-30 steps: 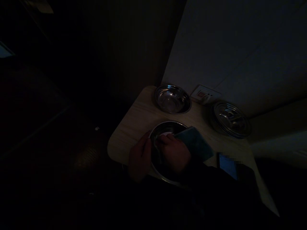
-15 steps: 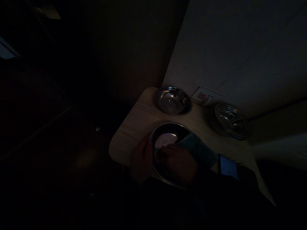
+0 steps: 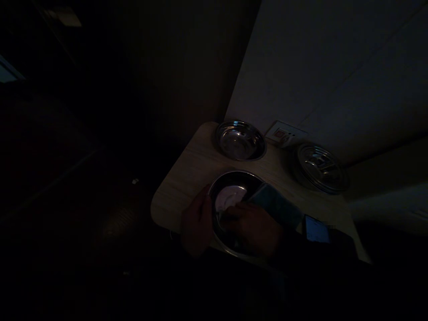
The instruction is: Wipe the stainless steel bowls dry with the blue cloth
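The light is very dim. A round metal bowl (image 3: 238,171) sits near the table's front edge with a pale patch on its bottom. My left hand (image 3: 197,225) is closed on its left rim, thumb and fingers at the edge. My right hand (image 3: 250,225) is inside the bowl, fingers bent down beside the pale patch; its fingertips and anything in them are hidden. Just behind it, a flat teal piece (image 3: 279,203), cloth-like, reaches from the bowl across its right rim. Whether my right hand grips this piece is unclear.
Another metal bowl (image 3: 239,140) stands at the back of the wooden table (image 3: 180,183). Stacked metal dishes (image 3: 323,167) stand at the back right, near a wall socket (image 3: 284,133). A phone with a lit screen (image 3: 316,229) lies by my right forearm.
My right hand has shifted slightly to the right inside the bowl, its fingers still bent down. My left hand stays at the rim. The view has moved a little.
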Motion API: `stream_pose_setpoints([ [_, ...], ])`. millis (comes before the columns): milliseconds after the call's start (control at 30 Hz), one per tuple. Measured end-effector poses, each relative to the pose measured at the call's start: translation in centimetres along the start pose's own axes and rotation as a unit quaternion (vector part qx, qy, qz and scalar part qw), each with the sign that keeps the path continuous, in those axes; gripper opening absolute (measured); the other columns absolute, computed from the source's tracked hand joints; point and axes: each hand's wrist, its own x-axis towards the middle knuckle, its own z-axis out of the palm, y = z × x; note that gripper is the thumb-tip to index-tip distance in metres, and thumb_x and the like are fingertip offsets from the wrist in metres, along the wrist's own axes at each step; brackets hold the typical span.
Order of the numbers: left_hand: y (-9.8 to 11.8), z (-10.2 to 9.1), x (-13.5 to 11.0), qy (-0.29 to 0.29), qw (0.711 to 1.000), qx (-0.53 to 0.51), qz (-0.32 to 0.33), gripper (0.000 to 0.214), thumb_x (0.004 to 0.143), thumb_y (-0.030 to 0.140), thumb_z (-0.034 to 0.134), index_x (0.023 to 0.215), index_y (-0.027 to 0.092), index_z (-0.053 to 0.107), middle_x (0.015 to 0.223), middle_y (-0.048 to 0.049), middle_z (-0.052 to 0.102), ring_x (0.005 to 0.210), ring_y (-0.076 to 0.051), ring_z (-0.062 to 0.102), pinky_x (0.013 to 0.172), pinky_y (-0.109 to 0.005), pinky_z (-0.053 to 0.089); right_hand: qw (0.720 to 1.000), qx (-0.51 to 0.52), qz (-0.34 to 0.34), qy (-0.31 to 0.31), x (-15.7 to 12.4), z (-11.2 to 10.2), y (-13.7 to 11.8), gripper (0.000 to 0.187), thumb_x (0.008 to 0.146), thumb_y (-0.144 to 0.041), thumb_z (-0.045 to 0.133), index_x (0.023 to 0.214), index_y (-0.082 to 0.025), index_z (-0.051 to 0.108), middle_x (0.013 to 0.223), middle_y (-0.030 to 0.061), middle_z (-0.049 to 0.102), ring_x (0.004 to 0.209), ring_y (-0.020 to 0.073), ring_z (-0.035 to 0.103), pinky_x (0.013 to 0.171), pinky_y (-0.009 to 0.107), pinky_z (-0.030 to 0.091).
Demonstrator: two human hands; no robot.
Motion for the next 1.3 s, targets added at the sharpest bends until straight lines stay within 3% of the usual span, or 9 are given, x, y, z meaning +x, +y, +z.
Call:
stream_pose_setpoints([
  [233, -0.3, 0.0, 0.2, -0.013, 1.000, -0.007, 0.021, 0.038, 0.087, 0.031, 0.040, 0.117, 0.017, 0.058, 0.116, -0.0048, 0.063, 0.107, -0.017, 0.058, 0.091, -0.027, 0.046, 0.988, -0.029, 0.118, 0.097, 2.7, -0.1, 0.0, 0.026, 0.088, -0.018, 0.042, 0.102, -0.021, 0.063, 0.107, 0.0070, 0.059, 0.096, 0.0224, 0.051, 0.076, 0.034, 0.039],
  [300, -0.4, 0.0, 0.2, -0.002, 1.000, -0.003, 0.018, 0.038, 0.087, 0.031, 0.039, 0.118, 0.019, 0.057, 0.116, -0.0046, 0.064, 0.106, -0.017, 0.059, 0.090, -0.028, 0.046, 0.991, -0.024, 0.106, 0.082, 2.5, -0.2, 0.0, 0.025, 0.088, -0.018, 0.042, 0.101, -0.020, 0.064, 0.106, 0.0074, 0.060, 0.094, 0.0213, 0.051, 0.075, 0.032, 0.040],
  [467, -0.2, 0.1, -0.2, 0.015, 1.000, 0.006, 0.011, 0.037, 0.088, 0.032, 0.039, 0.115, 0.020, 0.059, 0.113, -0.0036, 0.065, 0.104, -0.017, 0.060, 0.087, -0.027, 0.048, 1.000, -0.007, -0.002, -0.012, 0.1, -0.2, 0.2, 0.019, 0.084, -0.020, 0.052, 0.096, -0.023, 0.066, 0.099, 0.0046, 0.062, 0.088, 0.0199, 0.053, 0.074, 0.032, 0.038],
  [700, -0.3, 0.0, 0.2, -0.006, 1.000, 0.000, 0.025, 0.038, 0.087, 0.032, 0.040, 0.116, 0.018, 0.059, 0.116, -0.0049, 0.063, 0.106, -0.017, 0.059, 0.090, -0.026, 0.047, 0.997, -0.015, 0.038, 0.070, 2.0, 0.0, 0.7, 0.022, 0.086, -0.019, 0.049, 0.101, -0.022, 0.064, 0.104, 0.0054, 0.060, 0.093, 0.0208, 0.051, 0.078, 0.035, 0.035],
  [933, -0.2, 0.1, 0.2, 0.019, 1.000, 0.005, 0.015, 0.036, 0.087, 0.032, 0.040, 0.113, 0.018, 0.061, 0.112, -0.0048, 0.066, 0.103, -0.017, 0.061, 0.086, -0.026, 0.049, 0.999, -0.001, -0.051, 0.002, -0.6, 0.0, 1.7, 0.020, 0.083, -0.018, 0.054, 0.097, -0.026, 0.065, 0.103, 0.0030, 0.062, 0.096, 0.0205, 0.051, 0.081, 0.036, 0.034],
  [1200, -0.2, 0.2, 0.2, -0.009, 1.000, -0.018, 0.015, 0.037, 0.088, 0.034, 0.040, 0.116, 0.021, 0.059, 0.113, -0.0027, 0.065, 0.103, -0.017, 0.061, 0.086, -0.027, 0.049, 0.998, 0.033, -0.053, -0.031, -1.7, -0.6, 1.8, 0.019, 0.083, -0.020, 0.054, 0.097, -0.026, 0.066, 0.104, 0.0033, 0.061, 0.097, 0.0191, 0.052, 0.081, 0.034, 0.035],
  [1300, -0.2, 0.2, 0.3, -0.006, 1.000, -0.018, 0.012, 0.037, 0.087, 0.033, 0.040, 0.115, 0.018, 0.060, 0.112, -0.0041, 0.065, 0.103, -0.017, 0.061, 0.087, -0.028, 0.049, 1.000, -0.007, -0.017, 0.004, -0.4, -0.4, 0.7, 0.019, 0.086, -0.022, 0.051, 0.099, -0.024, 0.064, 0.101, 0.0043, 0.061, 0.095, 0.0204, 0.052, 0.082, 0.037, 0.035],
])
